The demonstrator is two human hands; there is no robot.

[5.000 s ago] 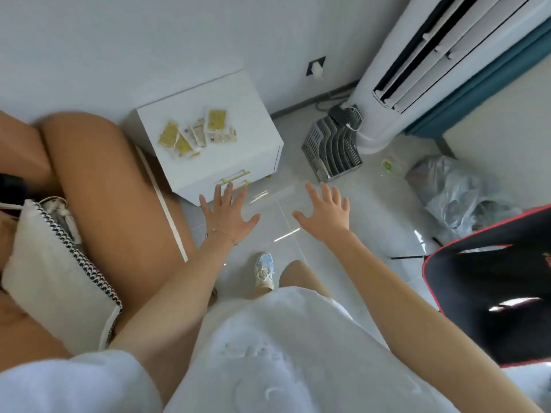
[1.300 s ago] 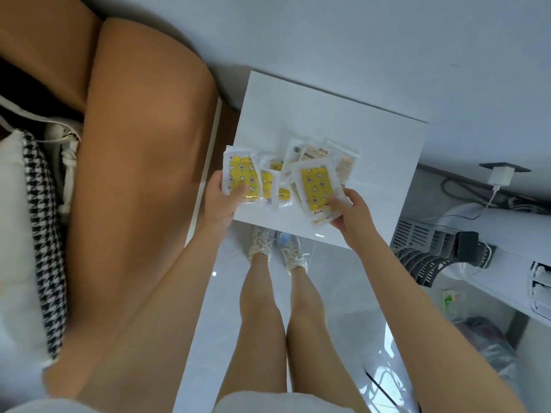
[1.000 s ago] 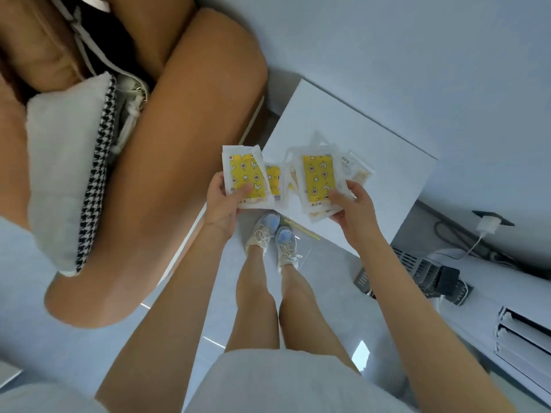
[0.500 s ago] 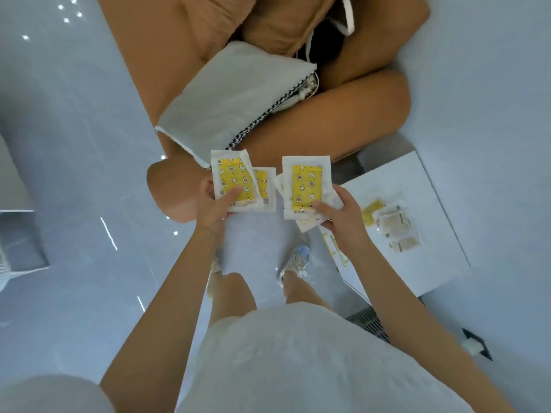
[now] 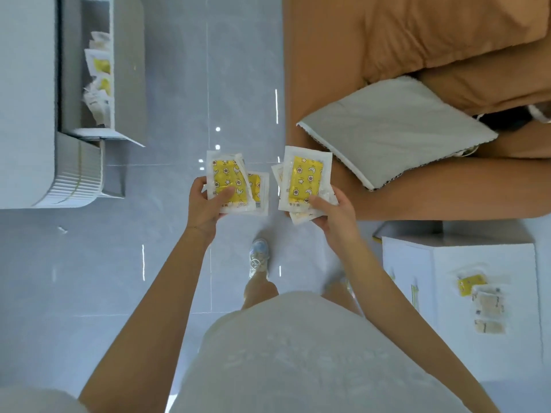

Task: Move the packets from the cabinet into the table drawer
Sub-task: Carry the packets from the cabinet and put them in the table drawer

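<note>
My left hand [image 5: 205, 204] pinches a small stack of white packets with yellow patterned centres [image 5: 231, 186]. My right hand [image 5: 334, 213] pinches another stack of the same packets [image 5: 305, 181]. Both stacks hang over the grey tiled floor in front of me. At the upper left, the table drawer [image 5: 128, 70] stands pulled open, with several packets [image 5: 100, 81] lying inside it. At the lower right is the white cabinet [image 5: 507, 257], with three packets [image 5: 483, 299] still lying on its top.
A brown sofa [image 5: 417, 40] with a grey cushion [image 5: 393, 129] fills the upper right. The white table [image 5: 26, 114] runs along the left edge. My shoe [image 5: 259, 257] and white skirt show below my hands.
I have turned away from the cabinet with both stacks of packets held. The cabinet has slid to the lower right and the open drawer has come into view at the upper left.
</note>
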